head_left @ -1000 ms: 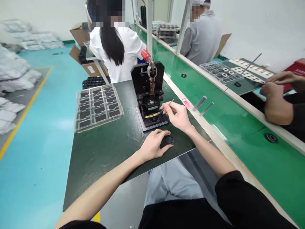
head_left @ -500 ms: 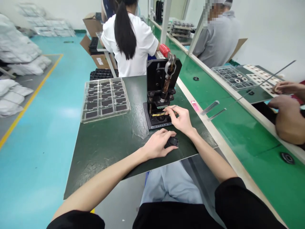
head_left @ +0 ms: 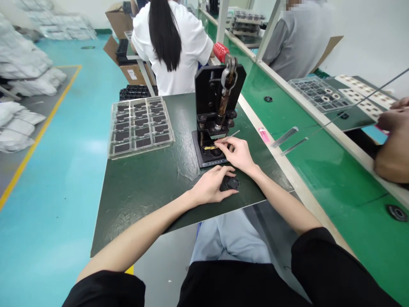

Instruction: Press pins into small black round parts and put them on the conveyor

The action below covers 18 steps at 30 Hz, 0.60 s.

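Observation:
My right hand [head_left: 234,153] is closed in a pinch at the base of a black hand press [head_left: 220,106] with a red handle. A thin, pale stick [head_left: 232,135] pokes out above its fingers. Just left of the fingertips, a narrow yellow strip [head_left: 210,148] lies in the press's bed; whether it joins the stick I cannot tell. My left hand [head_left: 212,185] rests on the dark green table, its thumb and fingers spread on either side of a round black part [head_left: 232,183]. That part lies flat, with small gaps seeming to separate it from the fingers.
A clear tray [head_left: 140,125] of black parts sits at the table's far left. Right of the table runs a green conveyor [head_left: 319,170], with thin clear strips [head_left: 285,137] and a pink item [head_left: 263,134] along its edge. Co-workers sit ahead and at the right.
My left fingers have loosened around the round black part, which now shows more fully. My right hand has shifted slightly left over the press bed. The view has tilted down a little.

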Each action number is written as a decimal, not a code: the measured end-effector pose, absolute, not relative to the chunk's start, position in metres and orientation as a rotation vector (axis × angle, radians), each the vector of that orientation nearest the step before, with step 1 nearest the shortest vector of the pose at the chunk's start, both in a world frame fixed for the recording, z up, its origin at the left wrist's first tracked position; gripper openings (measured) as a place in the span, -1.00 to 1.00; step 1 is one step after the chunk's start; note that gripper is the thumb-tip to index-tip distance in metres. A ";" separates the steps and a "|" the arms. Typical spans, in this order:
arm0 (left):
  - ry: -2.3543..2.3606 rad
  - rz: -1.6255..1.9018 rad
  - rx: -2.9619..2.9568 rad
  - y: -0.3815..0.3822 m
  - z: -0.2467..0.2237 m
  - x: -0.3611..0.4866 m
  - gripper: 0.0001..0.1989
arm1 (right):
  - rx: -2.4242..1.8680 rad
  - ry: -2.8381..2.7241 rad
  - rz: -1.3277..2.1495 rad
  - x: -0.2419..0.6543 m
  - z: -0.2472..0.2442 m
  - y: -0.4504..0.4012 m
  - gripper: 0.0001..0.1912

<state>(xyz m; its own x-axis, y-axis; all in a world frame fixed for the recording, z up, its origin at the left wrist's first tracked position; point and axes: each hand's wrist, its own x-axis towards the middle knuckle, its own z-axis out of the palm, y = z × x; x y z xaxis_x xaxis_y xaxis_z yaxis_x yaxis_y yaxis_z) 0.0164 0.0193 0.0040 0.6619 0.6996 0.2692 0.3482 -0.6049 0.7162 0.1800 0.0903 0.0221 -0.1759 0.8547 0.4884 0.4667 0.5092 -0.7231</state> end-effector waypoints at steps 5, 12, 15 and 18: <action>0.812 0.738 2.194 0.021 0.001 0.016 -0.41 | -1.071 -1.900 0.408 0.177 0.017 0.096 -0.64; 0.825 0.728 2.208 0.021 0.003 0.015 -0.42 | -1.079 -1.889 0.421 0.173 0.016 0.097 -0.72; 0.822 0.721 2.216 0.021 0.005 0.014 -0.44 | -1.102 -1.721 0.468 0.179 0.026 0.088 -0.71; 0.828 0.723 2.220 0.020 0.006 0.014 -0.45 | -1.142 -1.559 0.539 0.196 0.035 0.061 -0.69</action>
<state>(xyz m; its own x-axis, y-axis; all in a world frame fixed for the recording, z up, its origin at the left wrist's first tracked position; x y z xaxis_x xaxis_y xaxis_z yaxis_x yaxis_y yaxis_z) 0.0141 0.0201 0.0056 0.6482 0.7150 0.2619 0.3552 -0.5881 0.7266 0.1962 0.0610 0.0346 0.0387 0.8725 0.4870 0.3850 0.4367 -0.8130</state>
